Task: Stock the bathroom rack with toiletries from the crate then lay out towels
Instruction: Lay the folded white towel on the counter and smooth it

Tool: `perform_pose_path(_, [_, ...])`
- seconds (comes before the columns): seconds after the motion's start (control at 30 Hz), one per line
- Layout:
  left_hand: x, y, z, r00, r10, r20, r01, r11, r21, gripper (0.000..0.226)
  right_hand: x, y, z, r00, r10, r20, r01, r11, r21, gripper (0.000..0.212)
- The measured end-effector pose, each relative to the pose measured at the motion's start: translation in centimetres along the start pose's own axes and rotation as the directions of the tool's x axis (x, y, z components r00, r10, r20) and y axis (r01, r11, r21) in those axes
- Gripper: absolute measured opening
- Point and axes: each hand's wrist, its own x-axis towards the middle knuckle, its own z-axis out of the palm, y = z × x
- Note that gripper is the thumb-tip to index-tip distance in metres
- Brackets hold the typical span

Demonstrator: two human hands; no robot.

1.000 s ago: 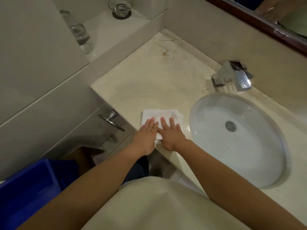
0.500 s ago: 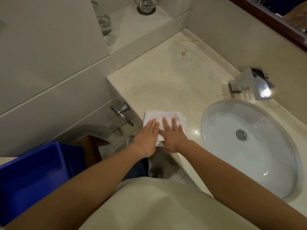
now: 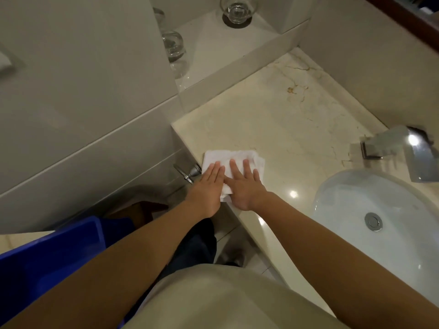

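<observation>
Both hands lie flat, palms down and fingers stretched out, on a small folded white cloth towel (image 3: 234, 160). The towel sits at the near left corner of the cream marble tabletop (image 3: 273, 119), its near edge reaching the tabletop's front edge. The left hand (image 3: 206, 188) covers the towel's left part, with its heel hanging past the tabletop's edge, fingers held together. The right hand (image 3: 244, 184) rests just beside it on the towel's right part, fingers slightly spread; the two hands nearly touch at the index fingers. Neither hand grips anything; each only lies flat on the cloth.

To the right of the right hand, well apart, the white oval sink basin (image 3: 380, 210) is sunk into the tabletop, and beyond it stands an angular chrome tap (image 3: 403, 150). Just left of the left hand's fingertips, a chrome towel ring fitting (image 3: 190, 173) sticks out from the grey tiled wall (image 3: 83, 91). Far beyond the hands, on a raised pale ledge (image 3: 209, 48), stand two clear round glasses (image 3: 236, 8); the second one (image 3: 173, 43) is partly cut off by the wall. Below the left forearm is a blue plastic crate (image 3: 47, 257).
</observation>
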Motion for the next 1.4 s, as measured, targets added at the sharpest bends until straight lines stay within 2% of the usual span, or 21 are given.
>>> perform_pose_path(0.3, [5.2,-4.9,-3.9,0.999,0.022,-0.035,-0.022,1.0,-0.021,0.073,6.0,-0.5,-4.8,1.0,0.015,-0.028,-0.014,1.0,0.022,0.074])
perform_pose_path(0.67, [11.9,-8.6,-8.0,0.995,0.088,-0.048,-0.087,0.996,0.01,0.075,11.3,0.5,-9.3,0.987,0.097,-0.129,-0.085,0.992,0.09,0.074])
perform_pose_path(1.03, [17.7,-8.4,-10.9,0.973,0.229,-0.027,-0.225,0.969,0.105,0.073,12.9,2.8,-12.1,0.936,0.302,-0.182,-0.273,0.947,0.167,0.061])
perform_pose_path(1.2, [20.4,-7.1,-12.5,0.965,0.263,-0.018,-0.262,0.964,0.045,0.071,13.2,4.5,-13.1,0.903,0.395,-0.172,-0.347,0.903,0.253,0.061])
perform_pose_path(1.4, [23.7,-5.3,-13.6,0.953,0.302,0.005,-0.302,0.953,0.022,0.069,13.7,7.4,-14.2,0.876,0.439,-0.199,-0.379,0.882,0.279,0.06])
